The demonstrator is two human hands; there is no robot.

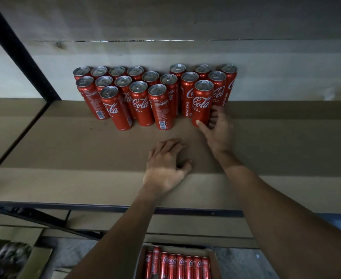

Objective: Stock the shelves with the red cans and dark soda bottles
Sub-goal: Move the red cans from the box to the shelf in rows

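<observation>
red cans (141, 103) packed along shelf (85, 154) rear edge; right grip (217, 129) clamped on front can (202, 101), likely aligning it; left grip (163, 166) apart, resting flat, apparently bracing.

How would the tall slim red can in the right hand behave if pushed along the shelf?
The tall slim red can probably tips if pushed high. Its glossy metal likely slides on the cardboard shelf; the right hand grips low.

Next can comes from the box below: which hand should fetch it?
Left, probably. The left hand rests free on the shelf, while the right hand grips the front can. The box sits below both forearms.
</observation>
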